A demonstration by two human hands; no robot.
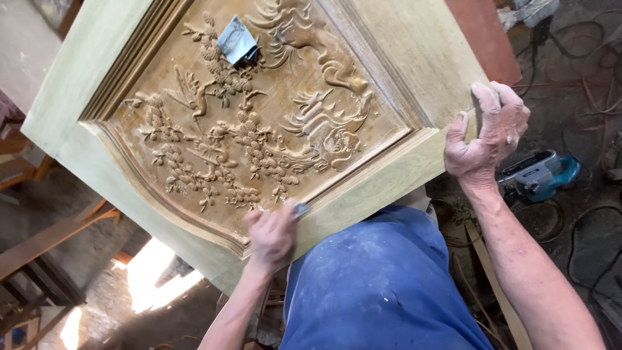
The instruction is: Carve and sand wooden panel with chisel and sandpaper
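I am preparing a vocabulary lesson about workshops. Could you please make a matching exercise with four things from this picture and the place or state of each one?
Column one:
1. left hand
2. right hand
3. loose folded grey sandpaper piece
4. blue power sander

Column two:
A. lies on the dusty floor among cables
B. grips the right edge of the pale carved wooden door panel
C. rests on the carved flowers near the top
D. presses a small grey pad at the carving's lower border

Pairs: 1-D, 2-B, 3-C, 4-A

Left hand presses sandpaper on carved panel; right hand grips its edge.
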